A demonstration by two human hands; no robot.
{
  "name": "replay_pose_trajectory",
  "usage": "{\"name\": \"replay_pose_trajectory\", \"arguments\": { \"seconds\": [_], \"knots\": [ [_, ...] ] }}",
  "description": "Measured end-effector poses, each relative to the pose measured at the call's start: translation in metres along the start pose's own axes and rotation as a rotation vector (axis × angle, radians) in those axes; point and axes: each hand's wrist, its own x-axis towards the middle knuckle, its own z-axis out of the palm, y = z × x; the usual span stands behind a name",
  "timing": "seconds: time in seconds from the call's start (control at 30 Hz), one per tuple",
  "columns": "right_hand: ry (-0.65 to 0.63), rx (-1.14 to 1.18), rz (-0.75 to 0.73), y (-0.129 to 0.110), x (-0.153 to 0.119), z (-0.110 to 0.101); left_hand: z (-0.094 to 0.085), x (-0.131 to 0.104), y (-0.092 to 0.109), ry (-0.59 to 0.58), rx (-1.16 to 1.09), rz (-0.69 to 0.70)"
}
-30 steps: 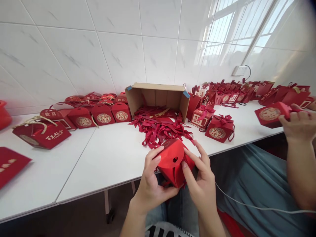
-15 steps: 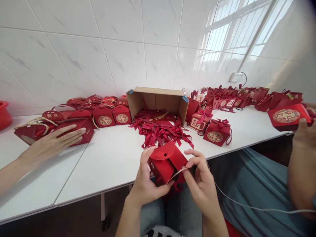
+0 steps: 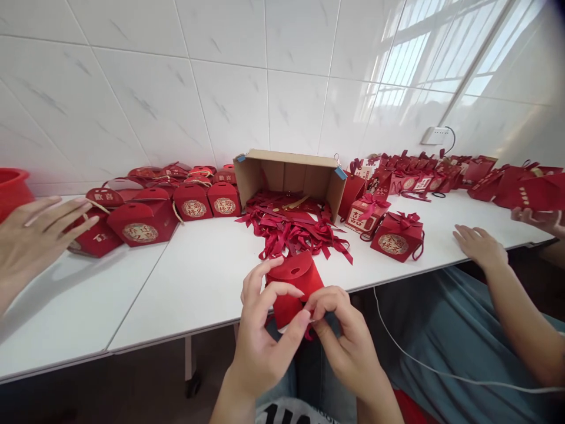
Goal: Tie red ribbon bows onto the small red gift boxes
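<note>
A red paper gift box point(image 3: 295, 281) with a rounded, slotted top flap is tilted between my hands at the table's front edge, above my lap. My left hand point(image 3: 267, 338) curls around its left side, thumb and index finger bent over the near face. My right hand point(image 3: 342, 330) pinches the near edge at the right, fingertips close to my left thumb. Exactly what the right fingertips grip is partly hidden. Beyond the box lies a heap of red ribbons point(image 3: 291, 235), spilling from an open cardboard box point(image 3: 251, 176).
Red boxes with rope handles point(image 3: 143, 224) stand at left beside another person's hand point(image 3: 42, 229). Two ribbon-tied boxes point(image 3: 395, 238) sit at right, with rows of finished ones behind. At far right, a co-worker's hand point(image 3: 483, 247) rests on the white table point(image 3: 207, 265).
My right hand has moved left, and my fingers now meet at the box's near side, where a pale edge stuck out. The left person's hand has withdrawn leftward from a red box.
</note>
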Motion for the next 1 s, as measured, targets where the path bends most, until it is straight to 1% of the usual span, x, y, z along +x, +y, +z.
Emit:
{"name": "replay_pose_trajectory", "arguments": {
  "seconds": [0.1, 0.2, 0.27, 0.37, 0.4, 0.47, 0.57, 0.6, 0.67, 0.7, 0.73, 0.87, 0.9, 0.93, 1.0],
  "knots": [
    [0.005, -0.011, -0.009, 0.0, 0.0, -0.001, 0.002, 0.001, 0.004, -0.002, 0.041, 0.032],
    [-0.007, 0.004, -0.019, -0.001, -0.001, -0.001, 0.001, 0.002, 0.001, 0.017, 0.015, 0.006],
    [-0.018, 0.021, -0.012, -0.003, -0.002, -0.002, 0.002, 0.003, -0.001, 0.065, -0.025, -0.025],
    [-0.014, 0.03, -0.008, -0.006, -0.002, -0.001, 0.004, 0.005, -0.001, 0.19, -0.087, -0.06],
    [0.002, 0.019, -0.01, -0.007, -0.002, 0.001, 0.005, 0.006, 0.0, 0.225, -0.096, -0.066],
    [0.075, -0.021, -0.012, -0.008, 0.0, 0.005, 0.007, 0.008, 0.003, 0.271, -0.1, -0.065],
    [0.237, -0.088, -0.021, -0.008, 0.002, 0.012, 0.008, 0.01, 0.006, 0.296, -0.11, -0.034],
    [0.269, -0.097, -0.035, -0.007, 0.003, 0.014, 0.007, 0.01, 0.005, 0.294, -0.114, -0.022],
    [0.283, -0.096, -0.076, -0.006, 0.004, 0.016, 0.004, 0.009, 0.002, 0.256, -0.103, -0.005],
    [0.28, -0.092, -0.098, -0.005, 0.004, 0.016, 0.001, 0.008, 0.0, 0.21, -0.089, 0.004],
    [0.279, -0.087, -0.114, -0.004, 0.004, 0.016, -0.002, 0.007, -0.003, 0.141, -0.072, 0.02],
    [0.325, -0.07, -0.114, 0.001, 0.005, 0.016, -0.014, 0.006, -0.012, -0.231, -0.039, 0.092],
    [0.338, -0.062, -0.101, 0.003, 0.005, 0.017, -0.016, 0.006, -0.014, -0.285, -0.036, 0.102],
    [0.353, -0.049, -0.089, 0.005, 0.004, 0.017, -0.018, 0.006, -0.015, -0.301, -0.026, 0.103],
    [0.394, -0.018, -0.086, 0.008, 0.002, 0.018, -0.018, 0.006, -0.018, -0.241, 0.012, 0.096]
  ]
}}
